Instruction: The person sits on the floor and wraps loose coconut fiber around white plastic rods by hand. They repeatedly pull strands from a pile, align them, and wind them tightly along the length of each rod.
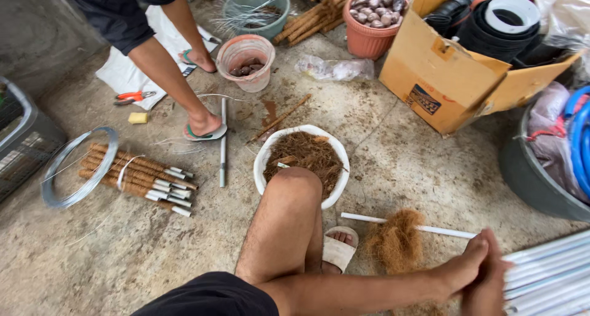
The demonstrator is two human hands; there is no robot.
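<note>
Head view: both hands pressed together low at right, left hand [465,268] against right hand [488,285], pinching nothing visible, just right of and below the coir-wrapped white pipe [439,230], long axis running left-right along the floor, left hand nearer the fibre tuft [395,242].

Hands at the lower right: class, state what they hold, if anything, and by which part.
It cannot be told. The hands are pressed together beside the white pipes, just past the coir-wrapped white rod; any hold is hidden.
</note>
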